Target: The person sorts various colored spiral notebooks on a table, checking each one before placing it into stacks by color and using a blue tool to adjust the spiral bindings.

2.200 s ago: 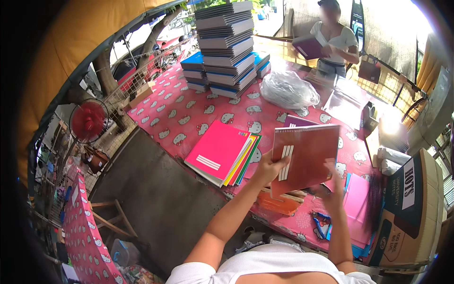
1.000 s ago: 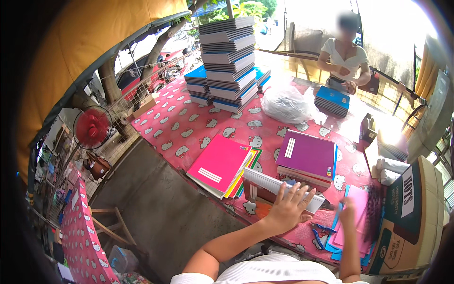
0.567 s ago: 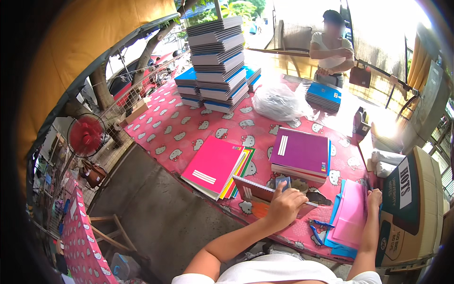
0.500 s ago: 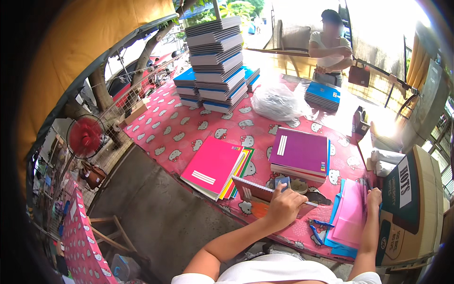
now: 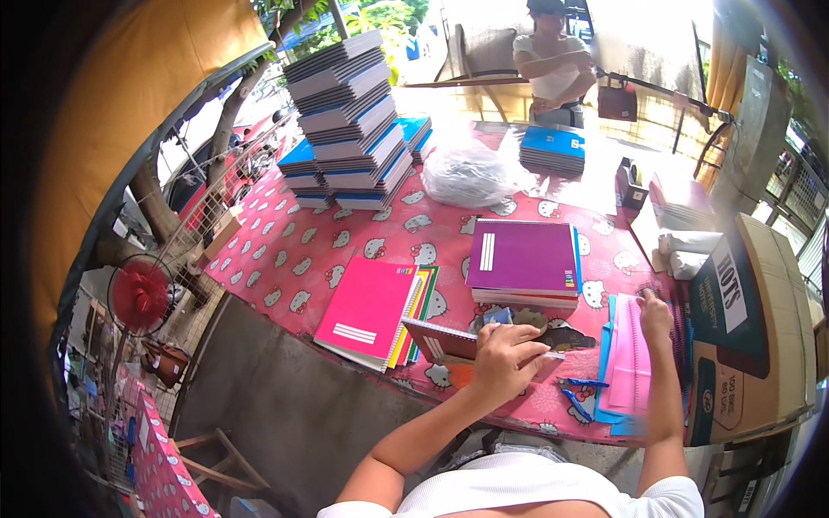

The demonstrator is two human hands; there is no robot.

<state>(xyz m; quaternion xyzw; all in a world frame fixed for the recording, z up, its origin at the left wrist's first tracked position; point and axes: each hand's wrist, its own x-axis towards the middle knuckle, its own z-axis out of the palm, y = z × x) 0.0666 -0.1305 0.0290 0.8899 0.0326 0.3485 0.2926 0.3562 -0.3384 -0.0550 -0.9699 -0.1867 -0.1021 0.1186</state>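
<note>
My left hand [image 5: 509,358] grips a brown-covered notebook [image 5: 440,339], holding it up on its long edge with the bound side uppermost. At the right, my right hand [image 5: 656,318] has its fingers closed on a thin spiral binding coil [image 5: 635,350], blurred against pink sheets [image 5: 620,367]. Dark coils [image 5: 684,332] lie just right of that hand. Blue-handled pliers [image 5: 577,401] rest beside the sheets. Left of the brown notebook is a stack of notebooks topped by a pink one [image 5: 367,306]. Beyond it sits a purple-topped stack [image 5: 524,259].
A cardboard box [image 5: 751,328] borders the right side. Tall notebook stacks [image 5: 350,129], a plastic bag [image 5: 471,171] and blue notebooks [image 5: 553,151] stand on the pink patterned tablecloth [image 5: 345,233]. A person [image 5: 553,65] stands across the table. A red fan [image 5: 141,293] is at left.
My right hand has moved left and away from me, from the dark coils to above the pink sheets, with a coil. My left hand still holds the brown notebook. The view has shifted.
</note>
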